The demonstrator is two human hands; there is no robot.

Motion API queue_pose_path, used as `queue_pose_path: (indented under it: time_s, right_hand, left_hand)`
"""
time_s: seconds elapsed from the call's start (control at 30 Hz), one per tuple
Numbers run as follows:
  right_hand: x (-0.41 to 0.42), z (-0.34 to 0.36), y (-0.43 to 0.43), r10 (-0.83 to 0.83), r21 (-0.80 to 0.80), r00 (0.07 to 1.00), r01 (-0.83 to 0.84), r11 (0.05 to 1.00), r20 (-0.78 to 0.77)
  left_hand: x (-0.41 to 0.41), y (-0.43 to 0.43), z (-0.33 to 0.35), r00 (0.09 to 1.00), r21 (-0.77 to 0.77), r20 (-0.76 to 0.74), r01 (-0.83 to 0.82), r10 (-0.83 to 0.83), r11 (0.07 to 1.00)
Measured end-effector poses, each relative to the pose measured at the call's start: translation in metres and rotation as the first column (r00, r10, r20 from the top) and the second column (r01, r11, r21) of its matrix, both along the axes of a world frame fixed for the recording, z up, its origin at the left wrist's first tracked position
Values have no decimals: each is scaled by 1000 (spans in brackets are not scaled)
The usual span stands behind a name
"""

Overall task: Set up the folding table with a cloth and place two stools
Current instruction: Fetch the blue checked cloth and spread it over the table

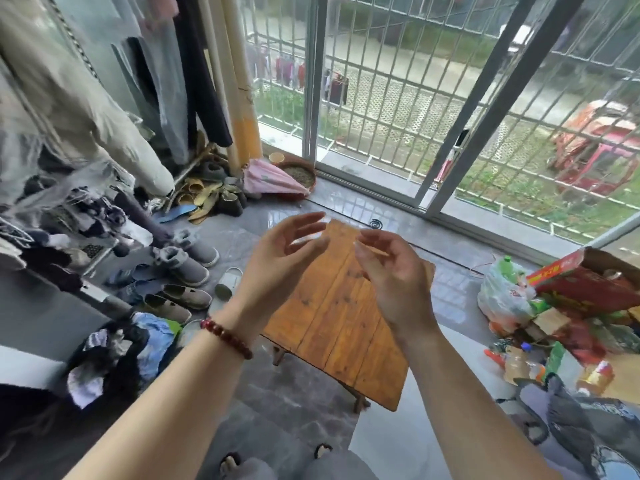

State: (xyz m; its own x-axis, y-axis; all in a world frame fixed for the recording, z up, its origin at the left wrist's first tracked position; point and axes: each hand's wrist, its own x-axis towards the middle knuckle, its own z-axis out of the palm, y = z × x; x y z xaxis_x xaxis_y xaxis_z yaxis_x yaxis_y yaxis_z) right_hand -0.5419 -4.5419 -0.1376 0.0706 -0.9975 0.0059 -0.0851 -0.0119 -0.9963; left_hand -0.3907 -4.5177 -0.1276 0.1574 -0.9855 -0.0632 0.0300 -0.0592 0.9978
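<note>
Cluttered balcony floor holds the unfolded wooden tabletop point(341, 306), bare of cloth. Left hand point(280, 258) and right hand point(394, 271) hover above, fingers point(304, 220) loosely spread, gripping nothing, seemingly free to fetch it.

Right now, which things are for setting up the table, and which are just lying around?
For the job: low orange-brown wooden folding table; left hand and right hand, both empty. No cloth or stools show.
Just lying about: grey fuzzy boots; folded pink umbrella; white plastic bag; red cardboard box.
</note>
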Motion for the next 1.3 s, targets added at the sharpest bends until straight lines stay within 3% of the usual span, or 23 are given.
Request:
queue_pose_path:
  time_s: [0.13,0.33,0.53,0.7,0.87,1.3]
  right_hand:
    - [5,5,-6,151,19,988,-151,988,35]
    - [15,6,0,336,-67,937,-343,937,-95]
    - [54,7,18,502,-69,859,-510,858,-102]
    - [118,10,55,670,-37,741,-672,740,-47]
    - [187,13,108,789,-42,614,-789,612,-17]
    - [350,20,307,951,-28,301,-952,303,67]
  left_hand:
    - [-5,12,4,992,-11,-63,-111,110,994]
    - [-5,36,-3,945,16,-109,-309,309,951]
    - [20,81,-6,870,38,-132,-475,476,879]
    - [58,137,-5,757,40,-113,-644,644,764]
    - [101,205,-3,587,48,-108,-803,802,594]
    - [215,413,4,295,32,-43,-954,954,297]
